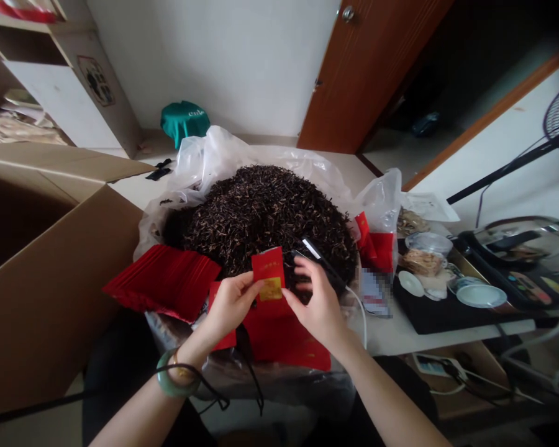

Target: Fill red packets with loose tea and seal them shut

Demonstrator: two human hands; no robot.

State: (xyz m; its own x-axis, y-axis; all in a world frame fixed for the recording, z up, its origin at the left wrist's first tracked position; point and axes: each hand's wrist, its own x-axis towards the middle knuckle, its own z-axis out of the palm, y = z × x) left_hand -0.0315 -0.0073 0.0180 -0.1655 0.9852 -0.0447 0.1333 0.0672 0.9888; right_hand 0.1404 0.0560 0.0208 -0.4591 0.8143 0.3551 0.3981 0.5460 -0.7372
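My left hand [230, 304] pinches a small red packet [269, 273] with a gold label, held upright over a big heap of dark loose tea leaves [265, 214]. My right hand [317, 304] sits just right of the packet, its fingers curled toward the packet's edge and touching it. The tea lies in a clear plastic bag [223, 155]. Beneath my hands lie more red packets [284, 338], and a fanned stack of red packets [163, 279] rests to the left. A green bangle is on my left wrist.
An open cardboard box [51, 261] stands at the left. A black tray [442, 310] with small dishes and bowls sits on the table to the right, beside a dark kettle stand. A brown door, a green stool and a fan lie beyond.
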